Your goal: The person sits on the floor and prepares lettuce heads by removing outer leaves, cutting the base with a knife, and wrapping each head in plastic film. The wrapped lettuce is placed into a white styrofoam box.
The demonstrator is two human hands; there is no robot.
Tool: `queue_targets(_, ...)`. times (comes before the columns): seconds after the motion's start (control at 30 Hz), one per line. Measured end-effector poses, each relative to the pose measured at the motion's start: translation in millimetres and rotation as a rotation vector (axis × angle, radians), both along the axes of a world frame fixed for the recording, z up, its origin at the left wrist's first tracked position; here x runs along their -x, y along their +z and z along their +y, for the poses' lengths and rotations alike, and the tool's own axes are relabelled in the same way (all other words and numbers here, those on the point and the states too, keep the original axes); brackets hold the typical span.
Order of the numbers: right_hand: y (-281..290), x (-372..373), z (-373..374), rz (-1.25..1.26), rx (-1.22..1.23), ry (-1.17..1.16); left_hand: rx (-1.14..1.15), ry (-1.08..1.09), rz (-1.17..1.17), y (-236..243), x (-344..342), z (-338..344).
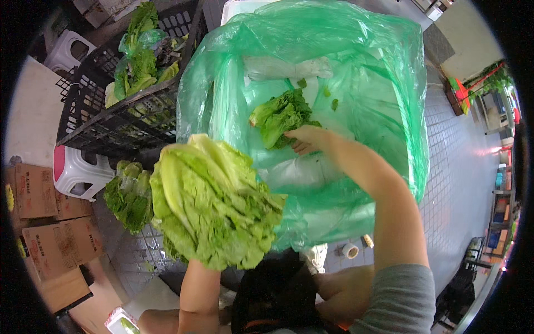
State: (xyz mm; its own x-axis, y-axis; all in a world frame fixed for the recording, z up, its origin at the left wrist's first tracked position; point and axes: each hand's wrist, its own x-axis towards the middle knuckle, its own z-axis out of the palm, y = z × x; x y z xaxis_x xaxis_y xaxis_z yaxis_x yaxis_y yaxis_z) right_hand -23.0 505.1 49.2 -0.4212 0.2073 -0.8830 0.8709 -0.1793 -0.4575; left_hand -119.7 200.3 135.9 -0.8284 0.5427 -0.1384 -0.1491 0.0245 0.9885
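Observation:
A large head of leafy green lettuce (214, 206) is held up at the left, its pale base toward the top and its frilly leaves hanging toward me. My left forearm (200, 286) runs up under it; the leaves hide the hand and fingers. My right hand (307, 139) reaches into a container lined with a green plastic bag (356, 119). Its fingers curl on the leaves of a smaller lettuce (281, 116), which lies inside with its cut base to the left. Beside it are a few torn leaf bits (334, 104).
At the upper left, a black plastic crate (111, 122) holds more greens and rests on a white stool (83, 172). Bundled greens (130, 195) lie below it. Cardboard boxes (61, 242) line the left side. A tape roll (350, 251) sits on the tiled floor near the bag.

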Motion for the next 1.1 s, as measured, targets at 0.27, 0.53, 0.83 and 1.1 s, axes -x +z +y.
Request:
queue_targets(0.27, 191.3, -187.0, -33.4, 0.911, -0.597, -0.174, 0.008, -0.036, 0.092, -0.9, 13.7, 32.3)
queue_targets(0.53, 26.4, -470.9, -166.3, 0.243, -0.88, -0.473, -0.067, -0.011, 0.073, 39.8, -20.6, -52.1)
queue_targets(0.83, -96.1, -464.9, -256.4, -0.054, -1.289, 0.086, -0.053, 0.033, -0.138, 45.3, -98.0, -157.5)
queue_targets(1.1, 28.0, -395.4, -221.1, 0.619, -1.393, -0.21, -0.199, 0.053, -0.245, 43.4, -120.2, -183.9)
